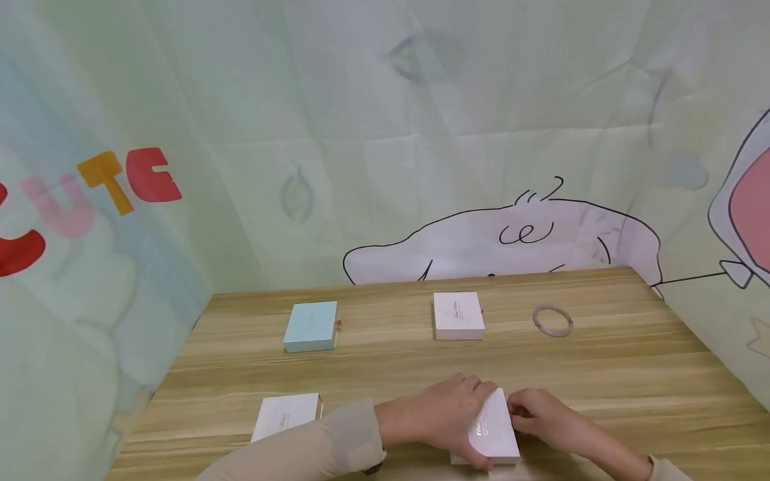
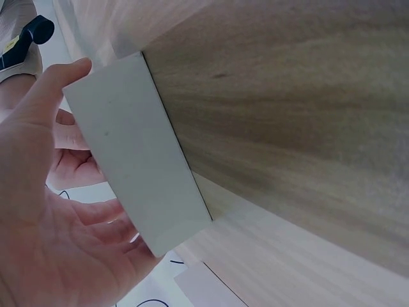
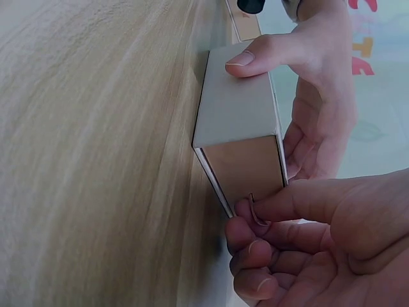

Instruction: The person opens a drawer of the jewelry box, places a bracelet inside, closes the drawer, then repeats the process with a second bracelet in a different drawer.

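A small white box (image 1: 498, 427) with printed lettering on its lid lies on the table near its front edge. My left hand (image 1: 442, 414) spans the lid and grips the box, thumb on the near side and fingers at the far side. The right wrist view shows the box's brown end panel (image 3: 246, 166), flush within the white sleeve. There my right hand (image 3: 307, 236) pinches a small ribbon tab (image 3: 255, 214) between thumb and index finger, the other fingers curled. Plain white siding of the box fills the middle of the left wrist view.
Behind stand a light blue box (image 1: 311, 324) with a ribbon tab on its right side and another white box (image 1: 458, 315). A pale ring-shaped bangle (image 1: 553, 321) lies at the back right. A further white box (image 1: 287, 414) is partly behind my left sleeve. A printed curtain (image 1: 361, 167) borders the wooden table.
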Available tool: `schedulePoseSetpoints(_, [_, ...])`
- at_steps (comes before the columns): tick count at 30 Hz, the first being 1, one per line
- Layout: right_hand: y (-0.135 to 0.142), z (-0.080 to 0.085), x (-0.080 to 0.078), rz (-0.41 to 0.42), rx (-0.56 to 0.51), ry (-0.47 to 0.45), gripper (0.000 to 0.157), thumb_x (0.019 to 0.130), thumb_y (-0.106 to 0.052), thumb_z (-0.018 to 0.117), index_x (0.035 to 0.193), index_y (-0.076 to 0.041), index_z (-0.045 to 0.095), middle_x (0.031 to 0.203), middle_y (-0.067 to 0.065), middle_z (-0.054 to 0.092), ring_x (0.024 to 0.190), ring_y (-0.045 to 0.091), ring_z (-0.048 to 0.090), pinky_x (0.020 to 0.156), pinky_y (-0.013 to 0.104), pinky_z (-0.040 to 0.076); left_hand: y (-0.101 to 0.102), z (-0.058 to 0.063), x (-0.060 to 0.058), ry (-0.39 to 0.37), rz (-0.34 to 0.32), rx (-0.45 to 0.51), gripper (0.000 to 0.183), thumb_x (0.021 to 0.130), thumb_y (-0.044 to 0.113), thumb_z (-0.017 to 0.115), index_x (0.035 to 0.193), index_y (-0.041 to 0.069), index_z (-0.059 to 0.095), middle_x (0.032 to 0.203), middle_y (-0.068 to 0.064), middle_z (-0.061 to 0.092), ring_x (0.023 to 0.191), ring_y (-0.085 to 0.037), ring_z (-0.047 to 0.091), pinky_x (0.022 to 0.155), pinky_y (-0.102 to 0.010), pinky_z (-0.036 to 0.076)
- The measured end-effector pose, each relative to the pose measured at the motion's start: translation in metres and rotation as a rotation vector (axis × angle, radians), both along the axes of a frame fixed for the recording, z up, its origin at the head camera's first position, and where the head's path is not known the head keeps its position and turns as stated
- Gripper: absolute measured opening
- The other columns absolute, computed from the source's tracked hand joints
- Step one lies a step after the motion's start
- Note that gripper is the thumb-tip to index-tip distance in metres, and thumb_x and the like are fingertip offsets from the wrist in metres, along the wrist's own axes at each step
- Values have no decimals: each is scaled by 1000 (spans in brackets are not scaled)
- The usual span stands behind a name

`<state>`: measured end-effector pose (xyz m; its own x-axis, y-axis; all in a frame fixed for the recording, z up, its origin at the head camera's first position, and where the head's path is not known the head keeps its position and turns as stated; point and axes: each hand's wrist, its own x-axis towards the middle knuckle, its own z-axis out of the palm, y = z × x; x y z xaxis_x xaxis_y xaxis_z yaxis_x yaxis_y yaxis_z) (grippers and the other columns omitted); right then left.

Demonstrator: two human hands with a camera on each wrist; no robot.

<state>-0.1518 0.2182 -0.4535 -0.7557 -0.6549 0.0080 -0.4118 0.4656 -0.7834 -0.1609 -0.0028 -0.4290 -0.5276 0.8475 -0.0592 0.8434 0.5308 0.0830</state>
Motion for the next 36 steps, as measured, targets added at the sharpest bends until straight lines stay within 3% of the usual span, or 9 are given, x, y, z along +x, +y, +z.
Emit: schedulePoseSetpoints(36, [3,-1,-1,-8,-43,-55,16,85,5,60,75,-7,60,66,-15,50,59,-2,44,53,20,38,-2,0,-4,-34,-20,5,104,72,73,72,144,4,42,125,-3,56,108,-7,50,93,-17,38])
